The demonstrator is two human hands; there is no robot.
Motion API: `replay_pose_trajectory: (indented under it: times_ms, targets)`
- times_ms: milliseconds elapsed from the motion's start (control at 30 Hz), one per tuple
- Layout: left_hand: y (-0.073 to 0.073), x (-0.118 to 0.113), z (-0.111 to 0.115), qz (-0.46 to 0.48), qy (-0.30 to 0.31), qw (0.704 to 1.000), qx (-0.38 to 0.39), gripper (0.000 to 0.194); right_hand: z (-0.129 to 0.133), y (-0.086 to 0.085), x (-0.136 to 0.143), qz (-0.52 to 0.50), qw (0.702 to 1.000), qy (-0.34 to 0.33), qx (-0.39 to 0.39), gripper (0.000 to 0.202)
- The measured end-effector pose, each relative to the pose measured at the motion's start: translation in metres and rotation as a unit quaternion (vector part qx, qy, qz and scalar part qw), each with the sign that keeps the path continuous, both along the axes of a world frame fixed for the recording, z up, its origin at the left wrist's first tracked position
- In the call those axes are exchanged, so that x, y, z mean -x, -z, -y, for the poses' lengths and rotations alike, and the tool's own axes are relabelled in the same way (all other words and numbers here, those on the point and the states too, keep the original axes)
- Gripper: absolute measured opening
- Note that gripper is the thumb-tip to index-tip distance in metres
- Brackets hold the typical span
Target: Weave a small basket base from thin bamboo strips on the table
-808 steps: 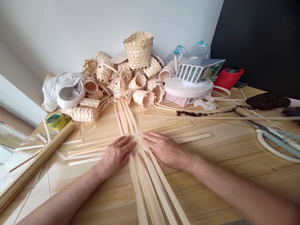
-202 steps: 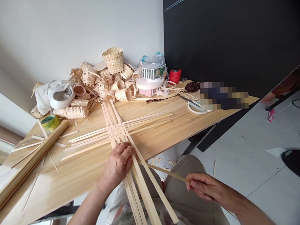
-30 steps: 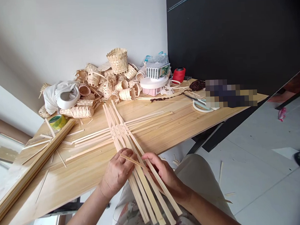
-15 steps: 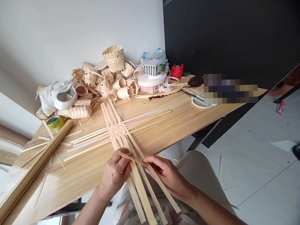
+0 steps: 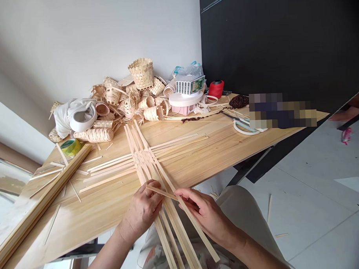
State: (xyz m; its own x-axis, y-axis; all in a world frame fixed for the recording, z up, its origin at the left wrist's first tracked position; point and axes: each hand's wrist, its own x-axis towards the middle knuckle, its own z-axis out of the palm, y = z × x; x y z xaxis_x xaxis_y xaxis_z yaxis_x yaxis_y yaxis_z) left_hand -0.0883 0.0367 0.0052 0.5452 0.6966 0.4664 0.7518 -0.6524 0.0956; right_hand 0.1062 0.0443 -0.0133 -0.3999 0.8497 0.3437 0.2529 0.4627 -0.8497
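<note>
Long pale bamboo strips [image 5: 171, 225] run from the tabletop toward my lap. Farther up, they cross other strips in a small woven patch [image 5: 144, 157] on the table. My left hand [image 5: 145, 204] is closed around some of the long strips, its fingertips partly hidden. A narrow cross strip [image 5: 160, 191] lies over its fingers and slants down to my right hand [image 5: 201, 210]. The right thumb and fingers pinch that strip's right end, beside the outermost long strip [image 5: 197, 224].
Small woven baskets [image 5: 140, 75] are piled against the wall. Toward the left lie a bundle of long strips [image 5: 46, 198], yellow-green tape [image 5: 71, 147] and loose slivers. White-handled scissors [image 5: 245, 128] and a red thread spool [image 5: 216, 89] sit at the back right. The table edge [image 5: 210, 174] runs before my knees.
The view has shifted slightly, so the scene sits a little lower and farther right. Below my hands, the near ends of the middle long strips have changed spacing. Both hands keep their grip.
</note>
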Motion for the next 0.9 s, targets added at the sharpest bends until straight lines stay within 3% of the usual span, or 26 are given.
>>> replay_pose_trajectory:
  times_ms: [300,500,600,667,767,900]
  targets:
    - [0.002,0.001,-0.001,0.016,0.001,1.000,0.008,0.018,0.004,0.000,-0.023,0.069,0.997,-0.014,0.027,0.024]
    - [-0.003,0.000,0.000,0.026,-0.001,1.000,0.013,0.023,-0.010,0.000,-0.102,0.186,0.977,-0.055,0.086,0.025]
    - [-0.003,0.000,0.000,0.021,0.003,1.000,0.007,0.022,-0.013,-0.017,-0.129,0.225,0.971,0.000,0.076,0.026]
    - [-0.003,0.000,0.000,0.015,0.004,1.000,0.004,0.022,-0.011,-0.032,-0.127,0.236,0.971,0.002,0.033,0.027]
    - [-0.004,0.001,-0.001,0.010,0.006,1.000,-0.001,0.023,-0.005,-0.047,-0.103,0.239,0.969,-0.046,-0.036,0.027]
    - [-0.004,0.001,-0.001,0.013,0.008,1.000,-0.005,0.023,-0.005,-0.048,-0.078,0.258,0.961,-0.055,-0.086,0.025]
